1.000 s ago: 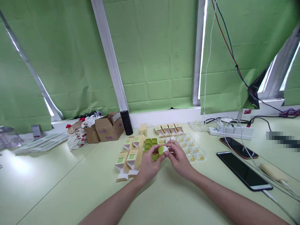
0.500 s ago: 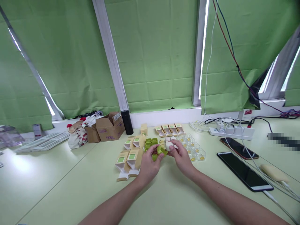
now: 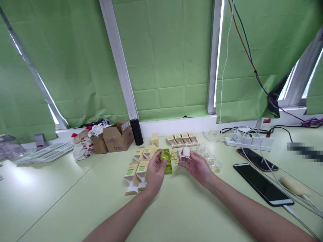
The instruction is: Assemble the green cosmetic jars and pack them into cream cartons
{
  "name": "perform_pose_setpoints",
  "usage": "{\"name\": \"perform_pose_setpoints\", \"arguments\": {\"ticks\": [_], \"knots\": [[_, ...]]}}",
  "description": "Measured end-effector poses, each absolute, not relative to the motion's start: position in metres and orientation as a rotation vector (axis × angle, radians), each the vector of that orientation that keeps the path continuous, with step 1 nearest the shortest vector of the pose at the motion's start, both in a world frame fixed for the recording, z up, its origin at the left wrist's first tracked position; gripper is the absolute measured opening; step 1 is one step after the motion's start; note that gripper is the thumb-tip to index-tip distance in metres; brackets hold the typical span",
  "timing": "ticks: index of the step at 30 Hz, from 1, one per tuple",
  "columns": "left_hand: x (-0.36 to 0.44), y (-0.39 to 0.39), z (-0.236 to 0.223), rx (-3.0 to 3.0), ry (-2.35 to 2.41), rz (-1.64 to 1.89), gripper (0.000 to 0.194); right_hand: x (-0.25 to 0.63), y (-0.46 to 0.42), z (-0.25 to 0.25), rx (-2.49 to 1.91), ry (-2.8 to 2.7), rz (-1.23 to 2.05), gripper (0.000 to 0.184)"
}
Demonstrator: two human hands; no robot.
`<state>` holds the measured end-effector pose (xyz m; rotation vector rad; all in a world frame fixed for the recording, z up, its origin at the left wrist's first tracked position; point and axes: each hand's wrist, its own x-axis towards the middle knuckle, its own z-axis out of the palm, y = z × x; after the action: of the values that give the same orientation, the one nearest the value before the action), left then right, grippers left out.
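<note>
My left hand [image 3: 155, 173] grips a small olive-green plastic cup [image 3: 165, 155], its hollow side facing up. Between thumb and fingertips, my right hand [image 3: 199, 168] holds a small white rounded piece [image 3: 186, 153], apart from the cup. More green plastic cups [image 3: 168, 169] stand grouped just beyond and under my left hand. Small yellowish squares [image 3: 174, 157] lie between the two hands. Partly behind my right hand is a clear plastic tray [image 3: 216, 165] with round yellow spots in its cells. Open cream cartons with green panels [image 3: 130, 172] lie left of my left hand.
More open cartons [image 3: 183, 139] line up at the back, near a small closed box [image 3: 154, 139]. A black cylinder [image 3: 136, 131] and a brown cardboard box [image 3: 118, 137] stand back left. On the right lie two phones [image 3: 262, 183], a power strip [image 3: 248, 142] and cables.
My hands have drawn apart. The green cup moved left and now tips its hollow side up. The white piece shifted slightly right and up, and my right hand's lower fingers have spread.
</note>
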<state>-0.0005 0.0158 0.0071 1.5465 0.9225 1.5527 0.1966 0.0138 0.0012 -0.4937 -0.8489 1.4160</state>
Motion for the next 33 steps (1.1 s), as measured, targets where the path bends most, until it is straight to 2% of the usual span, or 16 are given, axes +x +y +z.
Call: {"name": "perform_pose_setpoints", "arguments": {"ticks": [11, 18, 25, 33], "knots": [[0.001, 0.012, 0.008, 1.577, 0.932, 1.568, 0.060, 0.198, 0.011, 0.008, -0.574, -0.883, 1.305, 0.049], [0.002, 0.009, 0.010, 1.570, 0.908, 1.553, 0.058, 0.197, 0.009, 0.012, -0.698, -1.007, 1.123, 0.053], [0.002, 0.010, 0.008, 1.580, 0.902, 1.560, 0.055, 0.198, 0.014, 0.010, -0.763, -1.125, 0.977, 0.047], [0.002, 0.009, 0.009, 1.537, 0.914, 1.553, 0.056, 0.209, 0.020, 0.005, -0.950, -1.353, 0.554, 0.041]]}}
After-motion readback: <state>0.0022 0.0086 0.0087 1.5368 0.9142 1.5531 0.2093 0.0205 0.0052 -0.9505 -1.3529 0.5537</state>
